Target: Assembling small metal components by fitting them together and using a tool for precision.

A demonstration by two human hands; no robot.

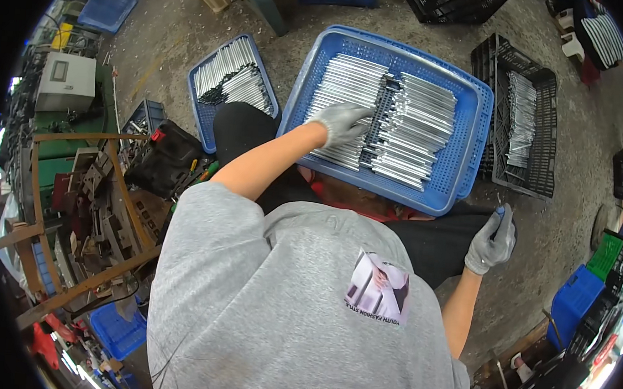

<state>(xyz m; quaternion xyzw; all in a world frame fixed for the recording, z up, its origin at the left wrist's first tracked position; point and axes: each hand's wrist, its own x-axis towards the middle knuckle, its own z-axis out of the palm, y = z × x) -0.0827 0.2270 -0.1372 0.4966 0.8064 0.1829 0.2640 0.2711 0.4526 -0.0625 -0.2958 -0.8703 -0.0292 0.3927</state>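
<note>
My left hand point(341, 124), in a grey-white glove, reaches over the big blue plastic basket point(469, 140) in front of me. Its stretched fingers lie across the left row of shiny metal rods point(350, 83), with the tips by the dark gap between the rows. A second row of rods point(419, 123) fills the basket's right half. Out to the right, beside my dark-trousered knee, my gloved right hand point(492, 241) is raised with fingers and thumb drawn together. Something small and bluish shows at its fingertips, too small to make out.
A smaller blue tray point(208, 137) of rods stands left of the basket. A black crate point(541, 166) holding more rods point(521, 118) is to the right. A wooden frame point(92, 279) and a black tool case point(164, 158) sit at my left.
</note>
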